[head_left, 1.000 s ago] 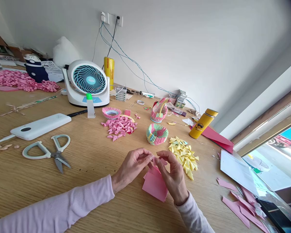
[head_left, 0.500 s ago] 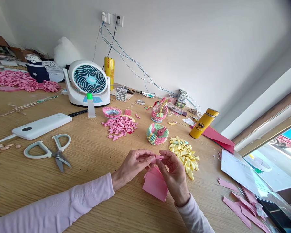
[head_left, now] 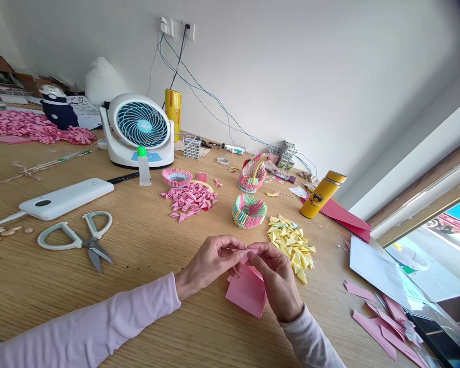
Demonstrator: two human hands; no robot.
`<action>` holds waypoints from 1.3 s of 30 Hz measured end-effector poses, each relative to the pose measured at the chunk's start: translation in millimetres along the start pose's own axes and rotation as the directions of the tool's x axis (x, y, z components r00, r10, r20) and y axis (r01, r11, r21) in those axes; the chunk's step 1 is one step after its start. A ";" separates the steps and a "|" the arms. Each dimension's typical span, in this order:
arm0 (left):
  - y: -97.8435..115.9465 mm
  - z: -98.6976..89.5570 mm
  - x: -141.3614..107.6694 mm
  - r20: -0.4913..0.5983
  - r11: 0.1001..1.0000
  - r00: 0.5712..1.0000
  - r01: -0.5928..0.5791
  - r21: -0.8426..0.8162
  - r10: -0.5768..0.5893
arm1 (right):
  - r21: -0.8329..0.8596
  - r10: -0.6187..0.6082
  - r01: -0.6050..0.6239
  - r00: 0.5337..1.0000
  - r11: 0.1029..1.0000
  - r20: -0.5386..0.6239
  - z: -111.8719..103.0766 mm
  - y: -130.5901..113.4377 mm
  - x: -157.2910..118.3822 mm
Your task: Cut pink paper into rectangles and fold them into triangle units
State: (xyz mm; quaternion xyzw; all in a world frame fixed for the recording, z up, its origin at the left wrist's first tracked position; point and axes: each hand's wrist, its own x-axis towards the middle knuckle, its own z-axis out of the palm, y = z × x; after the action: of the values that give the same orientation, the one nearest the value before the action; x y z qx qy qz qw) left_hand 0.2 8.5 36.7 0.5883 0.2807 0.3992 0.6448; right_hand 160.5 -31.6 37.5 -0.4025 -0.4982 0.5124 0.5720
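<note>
Between the fingertips of both hands is a small folded piece of pink paper [head_left: 249,252], partly hidden by the fingers. My left hand [head_left: 210,263] pinches its left side, and my right hand [head_left: 278,273] grips the right side with thumb and index finger. Just below them, pink paper sheets [head_left: 247,294] lie stacked on the wooden table. Beyond the hands sits a small bowl of green, pink and yellow folded pieces [head_left: 249,211]. Right of it is a heap of yellow folded paper triangles [head_left: 293,245]; a heap of pink folded pieces [head_left: 191,200] lies further left.
White-handled scissors [head_left: 80,237] lie partly open at left, near a white power bank [head_left: 67,198]. A white fan [head_left: 138,130] and a green-capped bottle [head_left: 143,167] stand behind. Across the right are a yellow flask [head_left: 322,194] and pink paper strips [head_left: 375,327].
My right thumb and index finger have closed in on the pink paper, and the right hand has come slightly lower. The left hand stays almost in place.
</note>
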 end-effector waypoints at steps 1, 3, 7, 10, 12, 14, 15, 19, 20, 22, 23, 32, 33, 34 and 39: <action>-0.4 0.0 -0.1 0.000 1.000 1.000 0.001 -0.004 -0.001 | 0.015 0.007 -0.007 1.000 1.000 -0.003 -0.3 0.1 0.1; -0.4 0.2 -0.3 0.004 1.000 1.000 0.007 -0.022 -0.007 | 0.032 0.026 -0.026 1.000 0.999 -0.010 -1.4 0.3 -0.1; 2.8 1.3 -1.0 0.026 0.996 0.999 0.039 -0.077 -0.037 | 0.024 0.046 -0.046 0.999 0.999 -0.001 -3.4 0.7 -0.7; 6.9 1.7 -1.7 0.052 0.988 0.993 0.112 -0.110 -0.107 | -0.031 0.012 -0.011 0.999 0.999 0.045 -4.6 0.7 -0.4; 9.1 1.3 -2.0 0.084 0.974 0.983 0.173 -0.148 -0.162 | -0.107 -0.015 0.023 0.997 0.994 0.072 -5.5 0.9 0.2; 10.0 0.6 -2.0 0.105 0.963 0.976 0.205 -0.174 -0.189 | -0.192 -0.052 0.069 0.994 0.979 0.092 -6.4 1.7 0.8; 10.2 0.1 -2.0 0.112 0.962 0.975 0.212 -0.174 -0.194 | -0.219 -0.071 0.091 0.993 0.972 0.099 -6.7 2.2 1.1; 9.9 -1.8 -1.3 0.113 0.964 0.971 0.224 -0.141 -0.209 | -0.183 -0.069 0.080 0.996 0.980 0.064 -7.4 3.8 1.4; 9.6 -2.2 -1.0 0.110 0.965 0.971 0.227 -0.133 -0.213 | -0.171 -0.051 0.058 0.998 0.984 0.049 -7.7 3.8 1.4; 8.6 -2.9 -0.2 0.092 0.969 0.973 0.222 -0.107 -0.212 | -0.176 -0.022 0.027 0.999 0.984 0.031 -8.3 3.5 1.3; 7.8 -3.2 0.2 0.086 0.973 0.975 0.213 -0.091 -0.205 | -0.187 -0.015 0.021 0.999 0.982 0.030 -8.7 3.2 1.2; 2.2 -4.0 0.9 0.066 0.997 0.997 0.035 0.067 -0.040 | -0.196 -0.001 0.008 0.999 0.981 0.038 -8.3 -4.7 1.7; 3.0 -3.4 0.4 0.063 0.997 0.998 0.020 0.072 -0.025 | -0.202 0.000 0.008 0.999 0.979 0.043 -8.2 -5.4 1.4; 3.9 -2.7 -0.2 0.058 0.997 0.998 0.007 0.080 -0.012 | -0.217 0.000 0.010 0.999 0.976 0.048 -8.1 -5.8 1.1; 6.3 0.9 -3.2 0.017 0.988 1.000 -0.002 0.155 0.000 | -0.394 -0.054 0.055 0.998 0.918 0.012 -7.0 -2.7 0.3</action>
State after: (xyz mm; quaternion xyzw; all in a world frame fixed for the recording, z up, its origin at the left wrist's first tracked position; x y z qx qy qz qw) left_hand -2.0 5.3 42.7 0.6401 0.3052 0.3717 0.5991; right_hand 167.9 -31.4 38.9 -0.4952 -0.6023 0.3858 0.4932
